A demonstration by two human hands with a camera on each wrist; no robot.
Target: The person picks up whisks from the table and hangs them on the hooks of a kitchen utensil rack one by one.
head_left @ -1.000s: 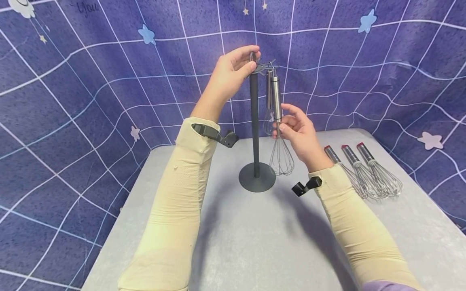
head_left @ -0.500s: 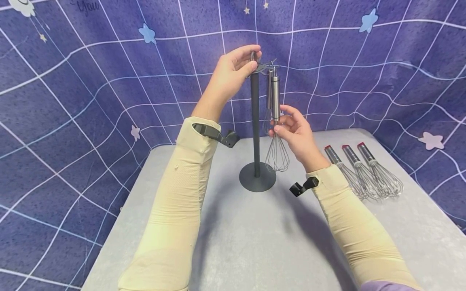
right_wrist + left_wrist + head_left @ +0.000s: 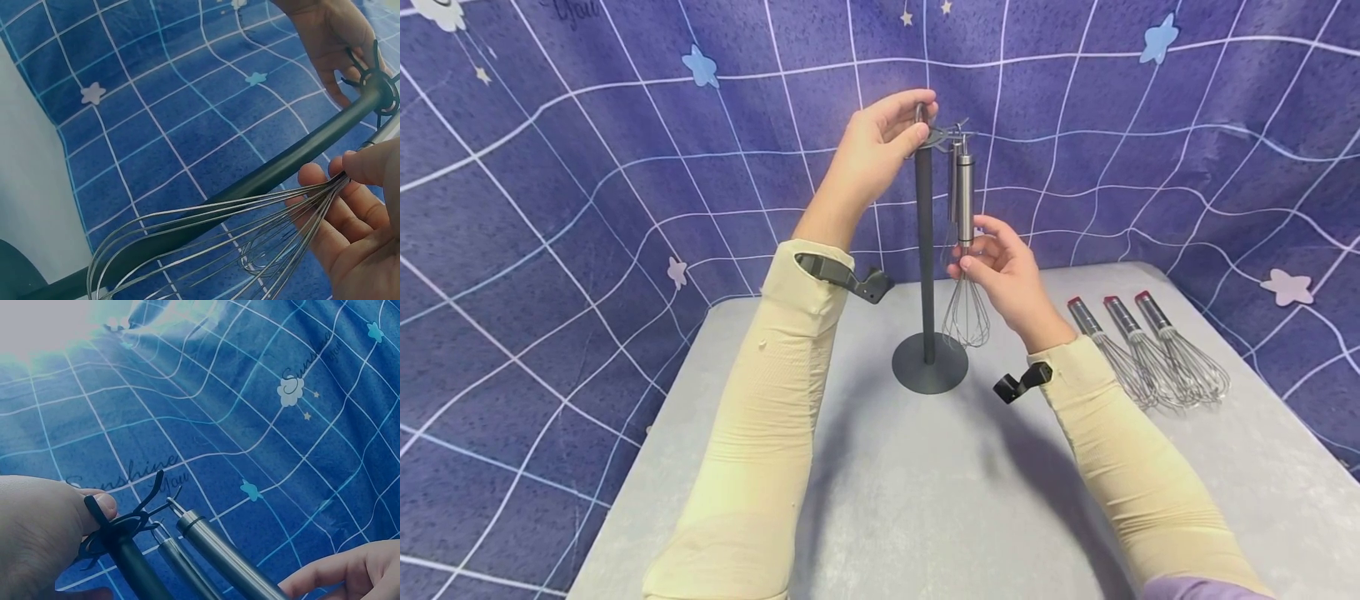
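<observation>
A dark grey utensil stand (image 3: 926, 250) with a round base and a ring of hooks rises from the table. My left hand (image 3: 878, 142) grips its top, thumb and fingers around the upper end. A whisk (image 3: 966, 200) with a steel handle hangs from a hook at the right, its loop on the hook in the left wrist view. My right hand (image 3: 1011, 279) pinches this whisk at the neck, where the wires (image 3: 300, 215) meet the handle. Behind it hangs a second whisk (image 3: 184, 562), partly hidden by the first.
Three more whisks with red-tipped handles (image 3: 1123, 317) lie side by side on the grey table (image 3: 910, 500) at the right, near the right sleeve. A blue-purple patterned cloth (image 3: 760, 183) stands close behind the stand.
My right hand has shifted slightly left with the whisk, whose wire end has swung toward the stand, so it hangs more upright. My left hand stays on the stand's top.
</observation>
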